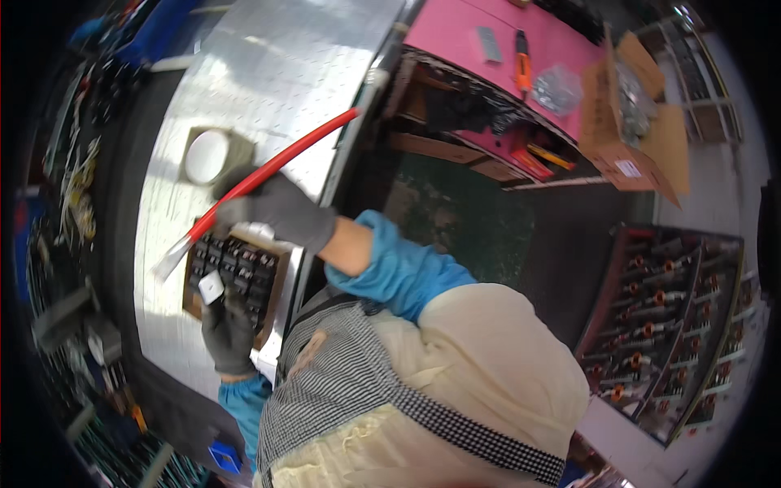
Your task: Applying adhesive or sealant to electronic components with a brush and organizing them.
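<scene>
Clothing: blue sleeves, cream apron (488, 366) w/ checked trim fill the lower centre, nearest the camera.
Left hand (228, 333): dark-gloved, fingers curled, pinching a small white tag (211, 286) at its fingertips, just over the terminal block.
Terminal block (232, 272): black, rows of square contacts, set in a cut-out of the metal panel, between the two hands.
Right hand (277, 210): dark-gloved, closed around the red cable, just above the block.
Red cable (281, 163): runs diagonally from upper right, through the fist, down-left to a flat silver end (169, 262) resting on the panel beside the block.
Metal panel (268, 65): shiny sheet w/ small dot pattern; round white opening (207, 156) just beyond the right hand.
Pink bench (455, 32): farther, upper right; orange-handled tool (522, 65), clear bag of parts (558, 88).
Cardboard box (630, 122): open, at bench's right edge.
Parts tray (675, 325): far right, rows of copper-coloured pieces.
</scene>
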